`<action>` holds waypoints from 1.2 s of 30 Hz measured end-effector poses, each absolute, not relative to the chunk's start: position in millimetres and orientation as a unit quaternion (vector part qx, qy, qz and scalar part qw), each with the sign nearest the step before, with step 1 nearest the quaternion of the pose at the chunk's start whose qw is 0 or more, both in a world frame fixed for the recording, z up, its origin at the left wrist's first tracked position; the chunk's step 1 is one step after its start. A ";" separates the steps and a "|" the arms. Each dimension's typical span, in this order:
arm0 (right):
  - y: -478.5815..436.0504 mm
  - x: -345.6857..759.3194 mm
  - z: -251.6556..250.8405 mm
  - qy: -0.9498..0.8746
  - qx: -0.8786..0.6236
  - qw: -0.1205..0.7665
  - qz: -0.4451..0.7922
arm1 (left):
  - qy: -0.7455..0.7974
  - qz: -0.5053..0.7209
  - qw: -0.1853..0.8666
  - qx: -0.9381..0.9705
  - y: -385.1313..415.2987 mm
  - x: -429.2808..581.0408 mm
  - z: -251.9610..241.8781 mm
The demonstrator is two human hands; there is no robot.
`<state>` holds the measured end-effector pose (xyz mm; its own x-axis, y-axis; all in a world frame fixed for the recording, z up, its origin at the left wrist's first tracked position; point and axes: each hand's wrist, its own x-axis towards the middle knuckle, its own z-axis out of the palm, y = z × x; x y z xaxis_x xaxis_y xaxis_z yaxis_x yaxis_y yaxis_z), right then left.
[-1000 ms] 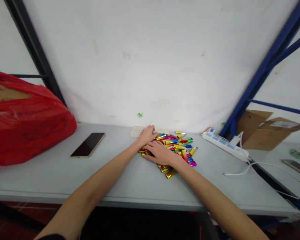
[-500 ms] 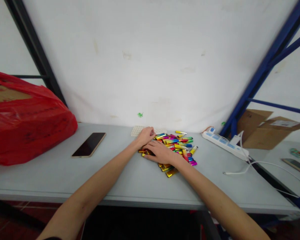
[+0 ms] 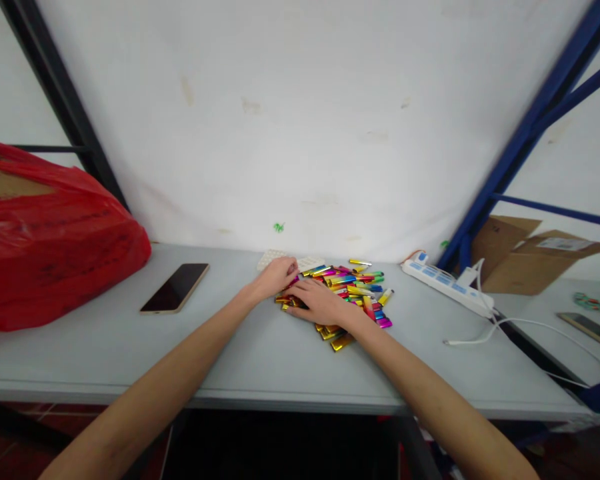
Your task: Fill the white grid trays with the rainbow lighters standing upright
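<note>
A heap of shiny lighters point(image 3: 353, 280) in gold, magenta, blue, green and red lies on the grey table. My right hand point(image 3: 315, 300) rests palm down over the heap's left part, its fingers stretched out to the left. Just beyond those fingertips, my left hand point(image 3: 275, 277) is closed with its fingers curled. Something magenta shows below its fingertips, but whether it is gripped is hidden. Partly behind my left hand, against the wall, a white grid-like tray point(image 3: 267, 259) lies flat, and a similar white piece point(image 3: 310, 262) sits right of it.
A phone point(image 3: 176, 288) lies left on the table point(image 3: 260, 367), beside a red plastic bag point(image 3: 65, 253) around a carton. To the right are a white power strip point(image 3: 447, 287) with a cable point(image 3: 473, 342), a blue rack post point(image 3: 520, 140) and an opened cardboard box point(image 3: 525, 260).
My left hand has shifted a little left, away from the heap, uncovering more lighters at its left edge. My right hand stays on the heap. The view has moved slightly.
</note>
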<state>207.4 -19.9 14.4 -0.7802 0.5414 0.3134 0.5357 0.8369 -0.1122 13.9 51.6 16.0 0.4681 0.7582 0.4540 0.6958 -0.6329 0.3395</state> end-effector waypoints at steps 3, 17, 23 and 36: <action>-19.9 207.5 15.3 -0.944 -0.284 0.166 0.013 | 0.421 0.299 0.059 0.854 37.6 0.9 20.4; -21.9 207.8 12.9 -0.941 -0.292 0.172 0.007 | 0.476 0.355 -0.014 0.805 -55.3 -118.5 34.4; -22.2 208.5 11.9 -0.939 -0.296 0.173 0.014 | 0.485 0.261 0.018 0.834 -59.9 -159.5 21.9; -16.8 228.5 40.5 -0.892 -0.392 0.222 -0.037 | 0.454 0.186 0.072 0.868 -21.2 -108.3 19.7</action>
